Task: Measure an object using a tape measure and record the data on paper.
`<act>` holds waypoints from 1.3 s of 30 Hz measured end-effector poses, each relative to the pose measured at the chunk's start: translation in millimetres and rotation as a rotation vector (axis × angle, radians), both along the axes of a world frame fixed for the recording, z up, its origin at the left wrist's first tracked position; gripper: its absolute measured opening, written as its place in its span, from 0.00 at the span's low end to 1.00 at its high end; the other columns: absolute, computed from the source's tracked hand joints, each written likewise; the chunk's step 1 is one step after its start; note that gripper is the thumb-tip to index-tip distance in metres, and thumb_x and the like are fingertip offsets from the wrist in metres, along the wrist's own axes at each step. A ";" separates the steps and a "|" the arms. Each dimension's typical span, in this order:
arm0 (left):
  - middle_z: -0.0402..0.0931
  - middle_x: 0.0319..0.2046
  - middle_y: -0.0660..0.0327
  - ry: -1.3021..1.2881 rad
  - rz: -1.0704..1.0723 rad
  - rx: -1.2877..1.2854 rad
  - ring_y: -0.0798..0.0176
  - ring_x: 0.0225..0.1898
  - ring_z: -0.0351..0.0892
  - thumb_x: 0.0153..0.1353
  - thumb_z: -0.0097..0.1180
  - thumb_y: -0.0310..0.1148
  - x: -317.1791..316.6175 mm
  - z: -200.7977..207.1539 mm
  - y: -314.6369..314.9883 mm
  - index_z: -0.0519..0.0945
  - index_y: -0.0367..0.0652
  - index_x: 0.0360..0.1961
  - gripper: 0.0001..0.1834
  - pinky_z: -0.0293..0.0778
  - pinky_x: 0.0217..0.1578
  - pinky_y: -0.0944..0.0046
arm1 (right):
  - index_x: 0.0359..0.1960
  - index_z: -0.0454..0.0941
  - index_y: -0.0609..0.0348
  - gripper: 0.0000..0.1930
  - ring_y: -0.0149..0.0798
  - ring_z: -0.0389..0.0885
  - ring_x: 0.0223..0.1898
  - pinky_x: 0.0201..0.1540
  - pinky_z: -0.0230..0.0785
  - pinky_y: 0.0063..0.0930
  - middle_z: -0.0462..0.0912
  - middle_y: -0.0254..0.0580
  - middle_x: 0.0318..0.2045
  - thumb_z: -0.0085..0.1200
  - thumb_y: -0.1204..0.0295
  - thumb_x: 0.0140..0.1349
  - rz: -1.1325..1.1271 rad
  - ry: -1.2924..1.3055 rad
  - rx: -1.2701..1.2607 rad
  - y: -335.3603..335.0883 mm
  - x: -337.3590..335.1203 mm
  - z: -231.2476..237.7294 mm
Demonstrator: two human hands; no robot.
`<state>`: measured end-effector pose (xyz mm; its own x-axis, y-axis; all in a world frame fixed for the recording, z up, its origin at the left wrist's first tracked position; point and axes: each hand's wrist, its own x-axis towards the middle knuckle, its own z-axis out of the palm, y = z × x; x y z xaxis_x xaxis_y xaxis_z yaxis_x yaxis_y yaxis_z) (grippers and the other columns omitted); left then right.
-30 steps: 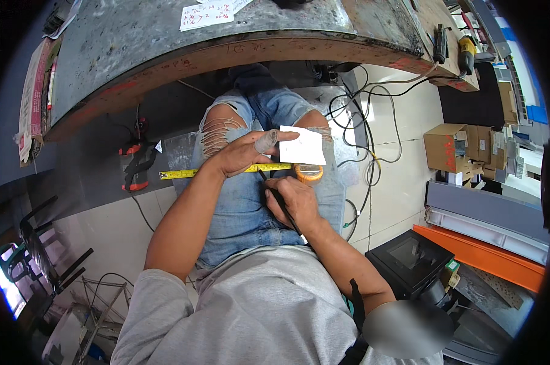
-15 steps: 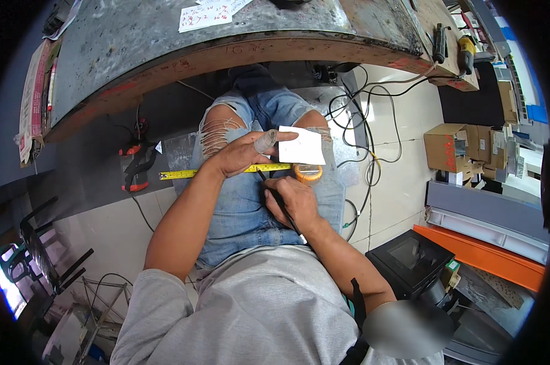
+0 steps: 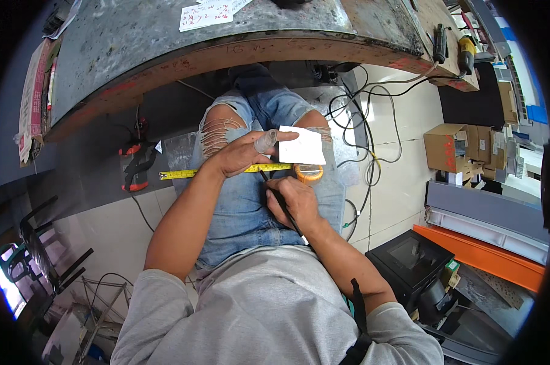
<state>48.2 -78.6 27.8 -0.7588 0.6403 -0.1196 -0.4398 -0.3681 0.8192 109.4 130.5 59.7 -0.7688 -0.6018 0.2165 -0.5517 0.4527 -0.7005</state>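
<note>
Right hand [image 3: 294, 198] grips a black pen [image 3: 285, 208]; left hand [image 3: 241, 153], grip unclear, touches white paper [image 3: 303, 148] beside the tape measure [image 3: 275, 166] across the lap [image 3: 232, 213]. Its blade [image 3: 180, 174] probably flexes easily; the orange case [image 3: 311, 179] should offer firmer hold.

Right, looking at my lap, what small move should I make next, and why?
I'd probably make a short mark beside the yellow tape blade: your right hand grips a black pen with its tip close to the blade's near edge, and your left hand lies across the blade, which may help steady it.
</note>
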 end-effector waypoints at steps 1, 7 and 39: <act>0.64 0.72 0.49 0.002 -0.007 0.000 0.51 0.67 0.71 0.60 0.49 0.75 -0.3 0.8 -0.3 0.59 0.31 0.74 0.59 0.71 0.65 0.55 | 0.39 0.77 0.59 0.08 0.47 0.84 0.32 0.36 0.76 0.37 0.85 0.43 0.34 0.62 0.76 0.59 0.001 -0.004 0.001 -0.2 0.0 0.6; 0.65 0.71 0.49 -0.016 -0.011 -0.024 0.51 0.67 0.72 0.60 0.49 0.75 -0.9 3.0 -0.5 0.59 0.31 0.74 0.59 0.71 0.65 0.55 | 0.39 0.77 0.59 0.08 0.47 0.84 0.32 0.36 0.76 0.37 0.84 0.44 0.34 0.62 0.77 0.59 0.008 -0.003 0.039 -0.2 -0.3 -0.1; 0.68 0.67 0.46 -0.010 -0.007 -0.042 0.52 0.66 0.73 0.60 0.49 0.76 -0.5 1.5 0.2 0.61 0.32 0.74 0.59 0.71 0.65 0.56 | 0.39 0.78 0.58 0.09 0.48 0.83 0.31 0.36 0.76 0.38 0.83 0.44 0.31 0.62 0.77 0.57 -0.024 -0.007 0.014 -2.0 0.8 -1.3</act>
